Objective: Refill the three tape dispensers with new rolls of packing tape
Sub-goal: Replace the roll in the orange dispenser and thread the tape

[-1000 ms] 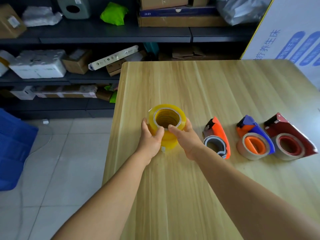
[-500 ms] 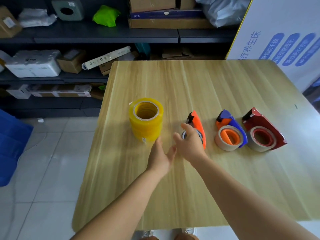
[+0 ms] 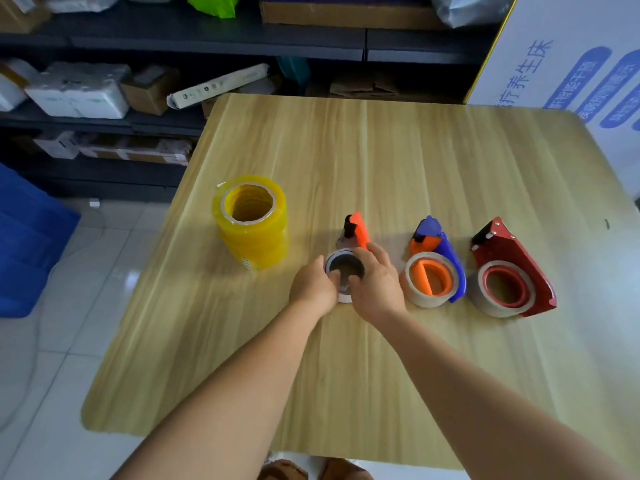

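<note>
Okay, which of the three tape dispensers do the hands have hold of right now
The orange dispenser, leftmost of the three and nearest the yellow tape stack. The left hand and right hand grip its ring; the blue-and-orange dispenser and red dispenser are untouched.

The white board (image 3: 568,64) bears blue Chinese characters "疗养生床"; other labels unreadable.

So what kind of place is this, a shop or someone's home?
Probably a stockroom or packing area, not a home: dark shelves hold cardboard boxes and wrapped parcels, and the wooden table carries a stack of tape rolls beside three tape dispensers.
</note>
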The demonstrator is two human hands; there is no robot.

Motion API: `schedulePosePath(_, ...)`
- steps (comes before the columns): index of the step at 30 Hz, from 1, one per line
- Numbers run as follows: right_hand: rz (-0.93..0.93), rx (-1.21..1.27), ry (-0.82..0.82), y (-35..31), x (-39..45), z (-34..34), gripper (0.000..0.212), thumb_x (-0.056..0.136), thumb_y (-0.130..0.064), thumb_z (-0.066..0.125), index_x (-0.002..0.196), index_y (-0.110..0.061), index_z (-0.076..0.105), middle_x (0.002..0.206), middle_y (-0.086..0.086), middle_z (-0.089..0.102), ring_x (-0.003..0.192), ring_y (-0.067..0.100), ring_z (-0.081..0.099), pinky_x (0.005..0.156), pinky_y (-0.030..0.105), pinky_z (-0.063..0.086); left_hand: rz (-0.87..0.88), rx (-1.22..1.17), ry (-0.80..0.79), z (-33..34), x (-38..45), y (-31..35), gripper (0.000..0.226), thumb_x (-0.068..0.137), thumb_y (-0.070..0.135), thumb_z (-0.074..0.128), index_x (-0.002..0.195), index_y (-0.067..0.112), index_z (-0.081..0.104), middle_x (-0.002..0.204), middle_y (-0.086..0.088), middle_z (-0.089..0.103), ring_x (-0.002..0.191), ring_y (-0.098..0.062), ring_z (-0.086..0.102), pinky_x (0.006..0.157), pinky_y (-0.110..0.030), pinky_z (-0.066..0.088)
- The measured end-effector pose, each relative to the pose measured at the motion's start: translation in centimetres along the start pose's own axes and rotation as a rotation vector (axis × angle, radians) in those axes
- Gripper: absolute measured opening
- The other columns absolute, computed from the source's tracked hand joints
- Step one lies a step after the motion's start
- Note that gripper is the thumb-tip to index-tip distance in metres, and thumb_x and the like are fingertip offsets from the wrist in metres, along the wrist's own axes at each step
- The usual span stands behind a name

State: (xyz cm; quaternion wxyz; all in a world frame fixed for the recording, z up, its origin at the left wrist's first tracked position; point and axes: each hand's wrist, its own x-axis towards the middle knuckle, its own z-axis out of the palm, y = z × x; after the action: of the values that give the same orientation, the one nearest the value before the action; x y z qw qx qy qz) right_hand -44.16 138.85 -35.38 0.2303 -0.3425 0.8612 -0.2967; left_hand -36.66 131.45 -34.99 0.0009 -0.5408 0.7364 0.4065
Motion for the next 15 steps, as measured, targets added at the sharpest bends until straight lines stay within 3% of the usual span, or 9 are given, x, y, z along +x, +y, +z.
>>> schedulePosePath(7, -0.071, -0.091, -0.06, 1.9, 0.2, -1.6, 0.054, 0.088, -0.006, 0.054, 0.14, -0.016, 0.043, 0.151, -0.001, 0.033, 0.13, 0.025, 0.044, 0.105, 0.036, 0.04, -0.053, 0.063, 0.048, -1.0, 0.5, -1.2, 0.03, 0.093, 0.016, 0.044, 0.116, 0.018, 0.062, 0.111, -0.007, 0.067, 0.095, -0.026, 0.061, 0.073, -0.03, 0.047)
schedulePosePath(11, -0.078, -0.199, -0.016, 2.3, -0.7, -1.6, 0.051, 0.093, -0.014, 0.048, 0.143, -0.023, 0.041, 0.152, 0.003, 0.032, 0.136, 0.028, 0.034, 0.108, 0.036, 0.033, -0.015, 0.087, 0.038, -2.3, 0.0, -3.1, 0.027, 0.092, 0.016, 0.045, 0.108, 0.022, 0.066, 0.104, -0.003, 0.069, 0.086, -0.024, 0.06, 0.069, -0.029, 0.047)
schedulePosePath(13, -0.155, -0.261, 0.061, 1.4, -1.7, -0.9, 0.044, 0.094, -0.026, 0.051, 0.137, -0.022, 0.049, 0.141, 0.009, 0.043, 0.125, 0.032, 0.039, 0.102, 0.04, 0.035, -0.002, 0.062, 0.034, -2.3, -0.5, -3.9, 0.028, 0.091, 0.017, 0.045, 0.109, 0.022, 0.066, 0.104, -0.002, 0.069, 0.085, -0.022, 0.059, 0.07, -0.028, 0.047)
schedulePosePath(15, -0.213, -0.294, 0.021, 0.3, -2.5, 0.4, 0.042, 0.093, -0.029, 0.052, 0.134, -0.017, 0.052, 0.132, 0.011, 0.049, 0.116, 0.033, 0.042, 0.096, 0.039, 0.037, 0.002, 0.03, 0.04, -2.1, -1.0, -4.3, 0.027, 0.093, 0.019, 0.046, 0.11, 0.023, 0.066, 0.104, -0.001, 0.069, 0.083, -0.02, 0.057, 0.071, -0.028, 0.047)
